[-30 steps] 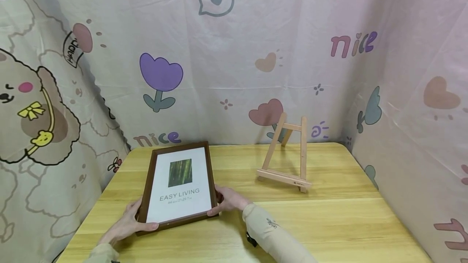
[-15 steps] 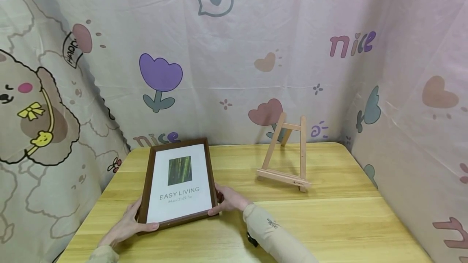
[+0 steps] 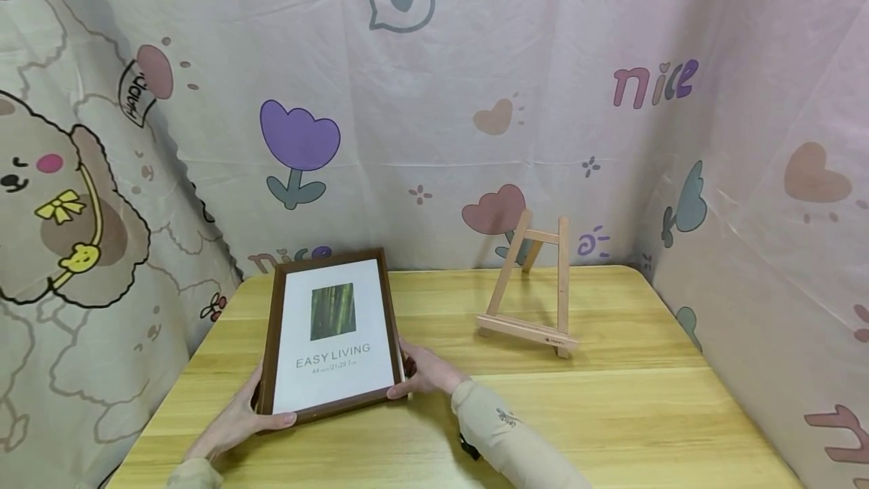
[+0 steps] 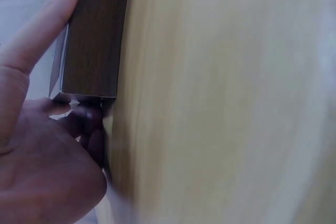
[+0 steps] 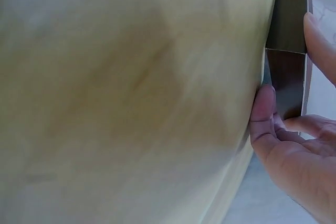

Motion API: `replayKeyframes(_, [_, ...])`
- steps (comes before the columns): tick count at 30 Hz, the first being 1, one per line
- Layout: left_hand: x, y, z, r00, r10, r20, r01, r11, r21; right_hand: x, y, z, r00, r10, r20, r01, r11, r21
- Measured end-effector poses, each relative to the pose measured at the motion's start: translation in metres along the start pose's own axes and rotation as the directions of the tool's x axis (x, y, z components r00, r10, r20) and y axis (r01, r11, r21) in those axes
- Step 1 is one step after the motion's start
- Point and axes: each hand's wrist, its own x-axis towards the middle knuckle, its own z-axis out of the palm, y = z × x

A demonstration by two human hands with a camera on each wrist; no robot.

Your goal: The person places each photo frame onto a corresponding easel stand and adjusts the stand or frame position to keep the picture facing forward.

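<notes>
Picture frame (image 3: 333,334) tipped higher, hands (image 3: 235,415) gripping, fine print (image 3: 333,369) blurred

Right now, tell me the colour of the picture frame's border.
Dark brown; the border shows best in the head view.

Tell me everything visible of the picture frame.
The rectangular picture frame has a dark brown, wood-like border around a white sheet printed with a small green picture and EASY LIVING. It sits slightly askew at the table's left, face up, its far end seemingly raised. The left hand grips its near left corner; the right hand, its near right corner.
</notes>
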Motion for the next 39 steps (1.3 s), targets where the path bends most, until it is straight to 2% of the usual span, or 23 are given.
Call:
replayKeyframes(16, [-0.001, 0.002, 0.003, 0.996, 0.006, -0.087, -0.004, 1.000, 0.021, 0.000, -0.002, 0.001, 0.999, -0.039, -0.034, 0.040, 0.999, 0.027])
replayKeyframes(26, [-0.001, 0.011, 0.005, 0.991, -0.017, -0.131, 0.024, 0.998, 0.050, -0.003, -0.007, 0.002, 0.996, 0.010, -0.093, -0.013, 0.999, -0.036])
replayKeyframes(31, [-0.001, 0.014, 0.009, 0.986, 0.035, -0.166, -0.024, 0.997, 0.067, -0.004, -0.007, 0.001, 0.993, 0.001, -0.120, -0.006, 0.999, -0.037])
replayKeyframes(39, [0.000, 0.019, 0.015, 0.965, 0.164, -0.205, -0.157, 0.986, 0.048, -0.006, -0.002, -0.002, 0.987, -0.041, -0.156, 0.043, 0.999, 0.007])
